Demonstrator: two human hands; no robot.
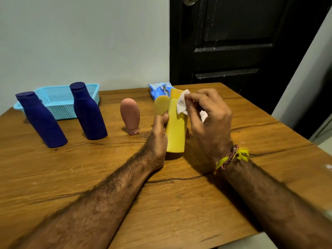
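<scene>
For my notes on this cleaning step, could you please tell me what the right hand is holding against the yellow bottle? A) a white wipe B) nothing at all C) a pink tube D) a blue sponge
A: the right hand pinches a white wipe against the upper part of the yellow bottle, which the left hand grips lower down.

The fingers of the left hand are hidden behind the yellow bottle. The right hand hides part of the white wipe and, with the bottle, most of the blue packet. The top edge cuts off the door knob.
</scene>
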